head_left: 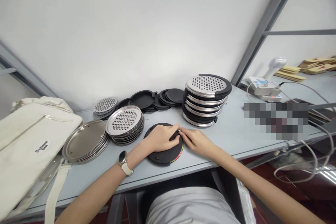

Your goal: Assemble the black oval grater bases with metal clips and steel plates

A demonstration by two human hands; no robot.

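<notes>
A black round plastic base (pixel 159 155) lies on the grey table, with a red and yellow strip showing along its right rim. My left hand (pixel 164 137) rests over it, fingers curled and gripping its right part. Close by, my right hand (pixel 196 142) has its fingers pinched together at the same rim. A small shiny metal bit (pixel 179 130) shows between the fingertips of both hands; what exactly the right fingers hold is hidden. Behind them stands a stack of assembled discs (pixel 206 84), perforated metal with black rims. To the left is a pile of metal grater discs (pixel 124 120).
Plain metal plates (pixel 85 140) are stacked left, beside a cream bag (pixel 39 147) with a hanging strap. Loose black round parts (pixel 143 99) and small grater plates (pixel 105 106) lie along the wall. At right are a white handheld device on a stand (pixel 275 68), cables and a metal frame post (pixel 262 38).
</notes>
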